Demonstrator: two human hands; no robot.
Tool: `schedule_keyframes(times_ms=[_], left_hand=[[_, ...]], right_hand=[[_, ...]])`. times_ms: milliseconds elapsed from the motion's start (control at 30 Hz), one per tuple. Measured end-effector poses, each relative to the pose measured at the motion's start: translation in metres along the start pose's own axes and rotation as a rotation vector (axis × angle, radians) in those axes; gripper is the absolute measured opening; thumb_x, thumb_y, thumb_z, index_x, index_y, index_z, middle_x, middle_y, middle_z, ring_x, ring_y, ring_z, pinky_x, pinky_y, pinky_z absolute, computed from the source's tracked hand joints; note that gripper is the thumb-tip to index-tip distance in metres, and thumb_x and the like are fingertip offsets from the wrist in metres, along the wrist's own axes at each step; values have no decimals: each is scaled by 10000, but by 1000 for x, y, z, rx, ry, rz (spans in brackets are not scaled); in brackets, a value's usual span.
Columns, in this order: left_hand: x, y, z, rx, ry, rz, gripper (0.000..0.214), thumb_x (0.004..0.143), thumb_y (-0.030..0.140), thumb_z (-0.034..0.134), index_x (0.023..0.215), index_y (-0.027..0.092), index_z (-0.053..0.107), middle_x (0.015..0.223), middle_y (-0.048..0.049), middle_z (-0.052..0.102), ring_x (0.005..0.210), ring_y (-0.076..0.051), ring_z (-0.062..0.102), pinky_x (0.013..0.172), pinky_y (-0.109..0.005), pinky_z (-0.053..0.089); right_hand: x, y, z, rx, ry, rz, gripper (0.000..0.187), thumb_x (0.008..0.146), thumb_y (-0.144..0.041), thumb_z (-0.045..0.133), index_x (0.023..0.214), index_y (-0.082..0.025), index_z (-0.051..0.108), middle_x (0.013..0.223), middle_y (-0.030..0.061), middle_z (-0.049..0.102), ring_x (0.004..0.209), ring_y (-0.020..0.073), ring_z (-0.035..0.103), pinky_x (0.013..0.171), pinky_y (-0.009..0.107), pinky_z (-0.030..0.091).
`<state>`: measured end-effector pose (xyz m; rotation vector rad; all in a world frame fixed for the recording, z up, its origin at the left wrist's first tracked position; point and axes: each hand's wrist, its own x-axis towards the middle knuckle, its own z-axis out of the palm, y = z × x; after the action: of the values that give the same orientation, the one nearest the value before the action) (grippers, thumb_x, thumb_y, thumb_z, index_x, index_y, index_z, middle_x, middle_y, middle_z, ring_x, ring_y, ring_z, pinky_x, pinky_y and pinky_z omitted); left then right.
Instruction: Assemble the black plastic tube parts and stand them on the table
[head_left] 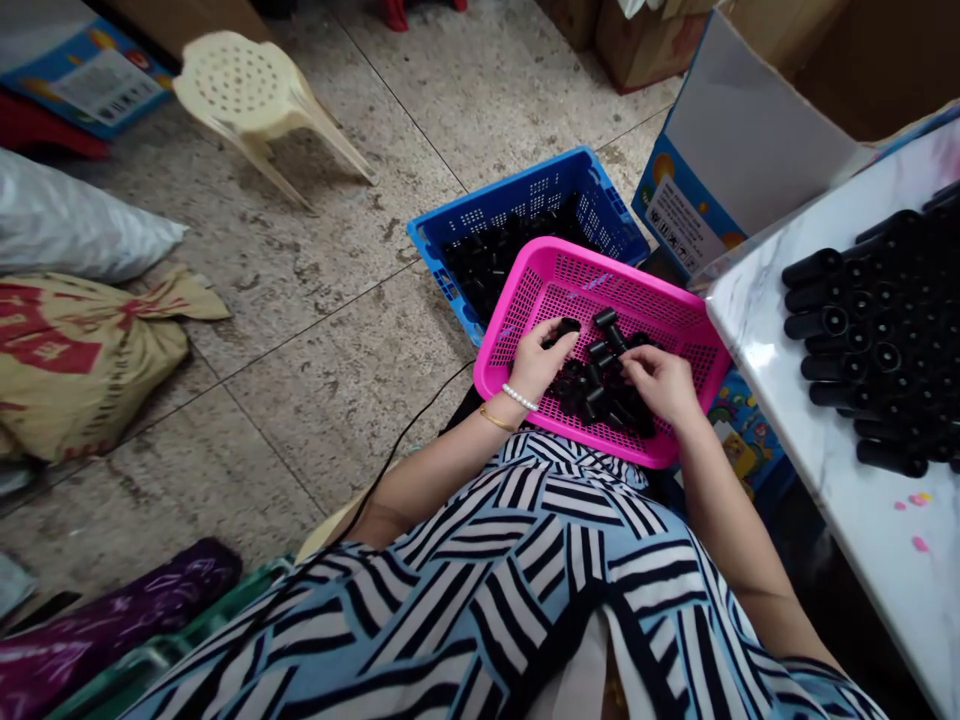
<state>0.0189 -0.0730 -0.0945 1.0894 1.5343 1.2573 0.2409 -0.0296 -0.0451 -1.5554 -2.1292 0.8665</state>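
Observation:
A pink perforated basket (496, 345) rests at my lap with a heap of small black plastic parts (592, 385) in it. My left hand (536, 362), with a pearl bracelet and a gold bangle at the wrist, is closed on a short black plastic piece (570, 326) over the basket's left side. At the right, my right hand (664, 382) pinches the lower end of a black part with a wide cylindrical head and a thinner stem (611, 330). The fingertips partly cover that end. Both hands are above the heap, apart from each other.
Behind the basket, a blue crate (499, 212) on the floor holds more black parts. On the right, a white marbled table (787, 410) bears many stacked black tubes (862, 340). A large open carton (757, 130), a cream stool (244, 85) and tied sacks (90, 350) stand around.

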Motion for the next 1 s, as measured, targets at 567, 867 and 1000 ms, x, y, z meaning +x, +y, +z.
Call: schedule_keyframes(times_ms=[567,867,1000], left_hand=[[-16,24,-9,25,-155,101,395,855,200,730,1248,220,697,1239,-50,727,1146,-203,675,1070,-353,510],[-24,14,-3,106,-223,213,390,862,200,746,1249,244,723,1217,-61,722,1142,-209,673,1077,-364,509],[-22,15,-6,111,-207,216,373,871,181,734,1240,237,730,1201,-62,725,1129,-200,673,1077,-354,508]], right_hand=[[0,-14,49,-196,-32,-52,284,856,-271,655,1124,-200,715,1003,93,762,888,254,667,862,399,541],[-20,-28,5,-126,7,-299,451,974,-335,584,1418,-258,604,1191,100,662,1049,225,666,938,381,573],[-16,-27,-12,-159,7,-347,481,994,-345,564,1468,-264,560,1185,107,635,1035,224,655,911,376,579]])
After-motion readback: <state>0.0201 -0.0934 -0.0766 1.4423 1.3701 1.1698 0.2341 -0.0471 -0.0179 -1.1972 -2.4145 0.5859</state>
